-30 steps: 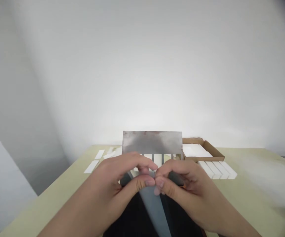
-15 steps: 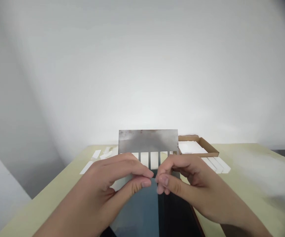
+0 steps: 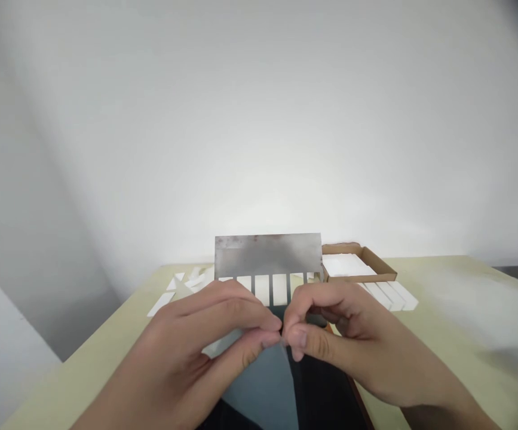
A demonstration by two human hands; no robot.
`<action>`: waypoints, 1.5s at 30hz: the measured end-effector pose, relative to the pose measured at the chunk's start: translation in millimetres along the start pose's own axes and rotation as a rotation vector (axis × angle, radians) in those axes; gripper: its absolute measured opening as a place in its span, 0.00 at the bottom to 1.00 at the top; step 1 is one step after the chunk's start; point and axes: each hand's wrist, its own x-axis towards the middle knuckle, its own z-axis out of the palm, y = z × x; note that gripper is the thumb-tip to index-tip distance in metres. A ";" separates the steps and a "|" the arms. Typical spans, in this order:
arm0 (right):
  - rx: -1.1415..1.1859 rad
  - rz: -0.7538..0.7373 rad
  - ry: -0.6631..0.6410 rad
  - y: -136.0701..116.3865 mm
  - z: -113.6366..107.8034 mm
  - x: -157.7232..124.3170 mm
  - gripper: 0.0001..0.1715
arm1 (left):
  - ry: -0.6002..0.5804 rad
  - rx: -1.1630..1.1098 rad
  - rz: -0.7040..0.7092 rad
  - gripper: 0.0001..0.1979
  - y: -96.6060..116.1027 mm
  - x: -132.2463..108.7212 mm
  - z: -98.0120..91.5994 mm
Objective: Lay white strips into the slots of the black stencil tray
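A pale yellow-green table top [image 3: 83, 358] fills the lower part of the view, in front of a plain white wall [image 3: 259, 119]. At 12 o'clock, a rectangular grey metal plate [image 3: 267, 254] with rust-stained patches stands upright, its lower edge cut into a row of narrow slots with white showing between them. At 1 o'clock sits a shallow brown cardboard tray [image 3: 382, 266] holding a flat white sheet [image 3: 346, 264]. At 2 o'clock, long white rectangular bars [image 3: 388, 295] lie side by side on the table, and at 11 o'clock loose white strips [image 3: 162, 304] lie scattered.

At 6 o'clock lies a flat black panel [image 3: 325, 400], with a thin blue-grey sheet [image 3: 259, 388] over it. The left hand [image 3: 205, 334] comes in from 7 o'clock and the right hand [image 3: 343, 340] from 5 o'clock. Their thumbs and forefingers are closed in narrow pinches, meeting at the top corner of the blue-grey sheet, which they appear to hold between them. A small white piece [image 3: 218, 343] shows just beneath the left hand.
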 end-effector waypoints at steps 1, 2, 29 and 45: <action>-0.002 0.003 0.002 -0.3 0.1 0.2 0.03 | 0.001 0.007 -0.001 0.08 -0.1 0.4 0.1; -0.010 0.006 0.008 -0.7 0.2 0.4 0.03 | -0.001 0.011 0.001 0.07 -0.4 0.7 0.2; 0.155 0.001 0.052 -6.6 9.0 -6.1 0.07 | 0.283 0.198 0.313 0.21 16.9 -1.5 9.0; -0.241 0.073 0.009 -19.8 8.7 -21.3 0.18 | 0.328 0.210 0.235 0.23 27.1 -7.6 9.0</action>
